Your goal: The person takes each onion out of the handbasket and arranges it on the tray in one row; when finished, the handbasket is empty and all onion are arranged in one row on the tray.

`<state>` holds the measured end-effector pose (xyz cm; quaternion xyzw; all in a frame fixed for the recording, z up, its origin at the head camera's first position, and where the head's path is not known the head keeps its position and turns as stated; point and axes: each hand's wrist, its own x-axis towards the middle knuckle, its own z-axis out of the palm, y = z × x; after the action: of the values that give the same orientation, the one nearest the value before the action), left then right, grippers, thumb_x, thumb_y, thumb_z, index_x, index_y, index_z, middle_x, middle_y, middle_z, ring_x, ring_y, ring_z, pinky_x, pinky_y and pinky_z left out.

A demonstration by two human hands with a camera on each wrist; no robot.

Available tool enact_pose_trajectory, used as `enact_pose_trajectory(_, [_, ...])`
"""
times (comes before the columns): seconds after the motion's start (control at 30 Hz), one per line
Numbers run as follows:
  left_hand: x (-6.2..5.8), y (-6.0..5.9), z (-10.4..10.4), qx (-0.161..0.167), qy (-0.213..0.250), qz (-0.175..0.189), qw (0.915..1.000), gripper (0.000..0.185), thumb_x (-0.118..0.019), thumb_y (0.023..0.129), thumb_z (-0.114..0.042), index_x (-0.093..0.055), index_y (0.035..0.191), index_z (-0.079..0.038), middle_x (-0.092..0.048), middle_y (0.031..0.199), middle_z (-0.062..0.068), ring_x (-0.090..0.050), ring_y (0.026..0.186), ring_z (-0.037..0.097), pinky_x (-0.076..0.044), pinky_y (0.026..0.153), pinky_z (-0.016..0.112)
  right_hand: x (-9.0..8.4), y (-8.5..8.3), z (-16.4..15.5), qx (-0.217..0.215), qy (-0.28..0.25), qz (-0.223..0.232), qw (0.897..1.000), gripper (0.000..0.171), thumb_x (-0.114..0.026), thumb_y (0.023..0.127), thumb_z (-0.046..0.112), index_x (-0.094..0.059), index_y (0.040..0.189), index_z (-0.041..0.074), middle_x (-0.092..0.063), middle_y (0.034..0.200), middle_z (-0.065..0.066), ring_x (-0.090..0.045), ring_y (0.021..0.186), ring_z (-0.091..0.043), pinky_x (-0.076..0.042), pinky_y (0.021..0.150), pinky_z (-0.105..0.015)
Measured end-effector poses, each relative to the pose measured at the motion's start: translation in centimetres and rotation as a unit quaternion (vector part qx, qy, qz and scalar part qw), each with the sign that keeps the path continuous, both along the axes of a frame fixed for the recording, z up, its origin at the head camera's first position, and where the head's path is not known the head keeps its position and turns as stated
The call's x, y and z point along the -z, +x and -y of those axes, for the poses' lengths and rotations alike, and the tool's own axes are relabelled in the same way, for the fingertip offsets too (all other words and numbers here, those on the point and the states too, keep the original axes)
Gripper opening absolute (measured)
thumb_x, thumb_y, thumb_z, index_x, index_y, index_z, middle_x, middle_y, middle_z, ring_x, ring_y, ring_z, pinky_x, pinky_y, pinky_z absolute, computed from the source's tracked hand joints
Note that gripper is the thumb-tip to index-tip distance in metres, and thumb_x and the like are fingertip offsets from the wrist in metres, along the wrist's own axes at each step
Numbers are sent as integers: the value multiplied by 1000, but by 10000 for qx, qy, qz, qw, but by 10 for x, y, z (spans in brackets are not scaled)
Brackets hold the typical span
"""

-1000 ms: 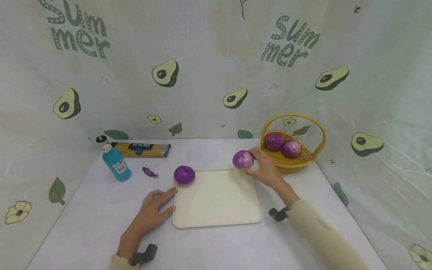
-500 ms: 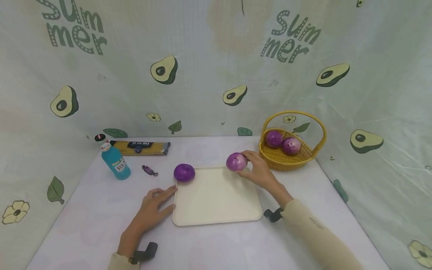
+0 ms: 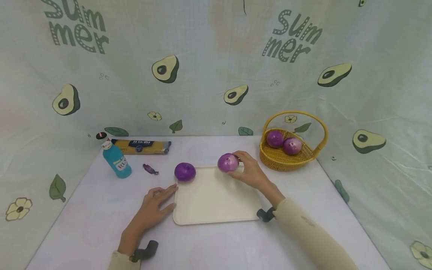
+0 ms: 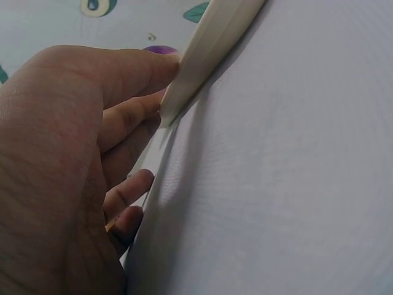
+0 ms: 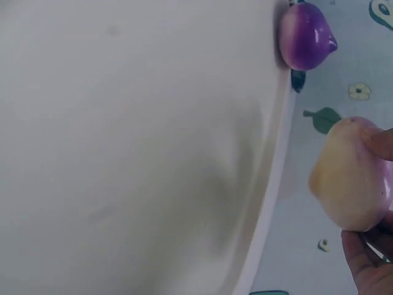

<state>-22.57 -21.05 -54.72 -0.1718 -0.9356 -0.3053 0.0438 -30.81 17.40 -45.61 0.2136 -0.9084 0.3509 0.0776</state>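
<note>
My right hand (image 3: 251, 173) holds a purple-and-white onion (image 3: 227, 162) between thumb and fingers, over the far side of a cream tray (image 3: 216, 202). In the right wrist view the held onion (image 5: 350, 178) shows its pale side, with the tray's rim (image 5: 270, 190) beside it. A darker purple onion (image 3: 185, 172) sits at the tray's far left corner. My left hand (image 3: 152, 210) lies along the tray's left edge, fingers extended. The left wrist view has its thumb (image 4: 147, 70) touching the tray's rim (image 4: 209, 55), the other fingers close behind.
A yellow wicker basket (image 3: 287, 164) at the back right holds two more onions (image 3: 292, 146). At the back left stand a blue bottle (image 3: 116, 159) and, lying beside it, a pasta packet (image 3: 145, 147). A purple wrapped candy (image 3: 150, 169) lies left of the tray.
My right hand has carried the onion leftward, away from the basket side and along the tray's far edge. My left hand stays at the tray's left edge.
</note>
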Motion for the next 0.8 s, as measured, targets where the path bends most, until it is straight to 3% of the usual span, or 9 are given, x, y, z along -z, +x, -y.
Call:
enact_pose_trajectory(0.6, [-3,1,-1,15,5,-56,10000,59,-62,96,-48,-48,150,-31,-47,151,-13,-36,133,32,-26,105,63,-2,-4,31,-541,-230,54,9983,67,-88,77,17,-56,134,7,-53,138,-9,-57,117,-26,-49,99,-50])
enact_pose_trajectory(0.8, [-2,1,-1,-12,-8,-45,10000,59,-63,96,-48,-48,150,-30,-48,151,-11,-36,132,33,-26,104,64,-1,-4,40,-552,-46,230,9982,66,-87,78,18,-55,134,8,-53,137,-7,-56,117,-23,-50,100,-45])
